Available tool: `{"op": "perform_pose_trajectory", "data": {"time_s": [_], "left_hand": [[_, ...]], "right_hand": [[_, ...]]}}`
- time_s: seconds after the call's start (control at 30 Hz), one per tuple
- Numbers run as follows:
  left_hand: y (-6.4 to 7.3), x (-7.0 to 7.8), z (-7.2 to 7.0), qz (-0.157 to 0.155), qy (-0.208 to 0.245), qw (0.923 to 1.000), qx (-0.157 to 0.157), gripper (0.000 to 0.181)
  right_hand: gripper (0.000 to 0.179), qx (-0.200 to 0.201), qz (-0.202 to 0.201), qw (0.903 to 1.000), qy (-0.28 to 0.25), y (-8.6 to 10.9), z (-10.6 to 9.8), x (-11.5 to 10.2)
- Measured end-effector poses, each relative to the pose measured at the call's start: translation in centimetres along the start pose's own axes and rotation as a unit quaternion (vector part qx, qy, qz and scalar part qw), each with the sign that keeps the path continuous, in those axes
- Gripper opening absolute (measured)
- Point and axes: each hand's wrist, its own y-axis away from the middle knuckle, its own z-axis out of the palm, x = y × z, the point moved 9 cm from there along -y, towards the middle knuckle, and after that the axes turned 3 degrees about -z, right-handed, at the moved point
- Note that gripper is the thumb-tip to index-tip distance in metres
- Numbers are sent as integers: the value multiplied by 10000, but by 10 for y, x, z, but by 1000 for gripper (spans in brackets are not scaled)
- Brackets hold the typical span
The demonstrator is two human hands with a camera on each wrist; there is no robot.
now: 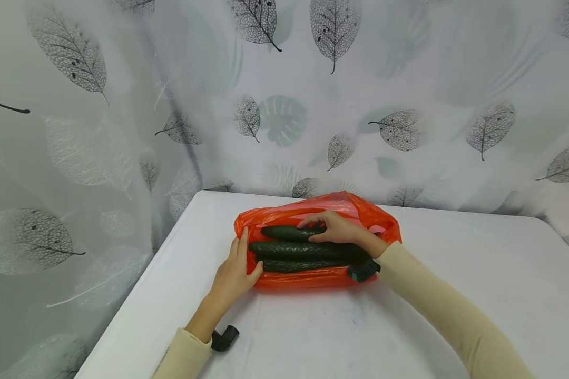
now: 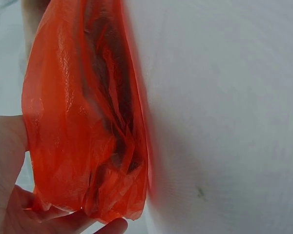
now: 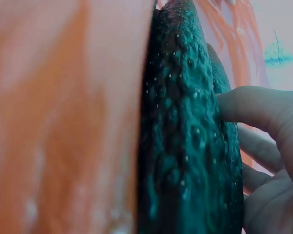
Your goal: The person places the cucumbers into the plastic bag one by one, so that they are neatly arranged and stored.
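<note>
On the white table, a red plastic bag (image 1: 308, 281) lies with its mouth spread upward, and three dark green cucumbers (image 1: 298, 250) rest side by side inside. My right hand (image 1: 335, 227) reaches in from the right and grips the farthest cucumber (image 1: 282, 232), thumb on its near side and fingers over the far side. Bumpy cucumber skin fills the middle of the right wrist view, with the thumb (image 3: 241, 105) against the farther one. At the bag's left end, my left hand (image 1: 232, 271) holds the plastic between thumb and fingers. In the left wrist view, its fingertips (image 2: 115, 226) curl beneath the bag's end.
The white table (image 1: 479, 252) extends to both sides of the bag and in front of it. A leaf-patterned curtain (image 1: 284, 121) hangs along the back and left edges. Small dark wrist cameras (image 1: 225, 338) sit at both wrists, the right one over the bag's front edge.
</note>
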Motion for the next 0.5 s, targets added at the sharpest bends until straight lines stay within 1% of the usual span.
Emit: {"op": "perform_pose_trajectory", "data": {"time_s": [0.13,0.33,0.43,0.5], "left_hand": [[2,-3,-3,26,-83,9999,58,83],[2,-5,-2,8,-129,9999,6,83],[0,-2,-3,55,-145,9999,4,83],[-3,2,-5,176,-206,9996,49,82]], "right_hand": [[33,-25,-56,10000,-62,0,5,0],[32,22,-67,9998,-212,6,5,4],[30,93,-126,9996,-216,9,1,2],[27,129,-105,9997,-167,13,-4,0]]}}
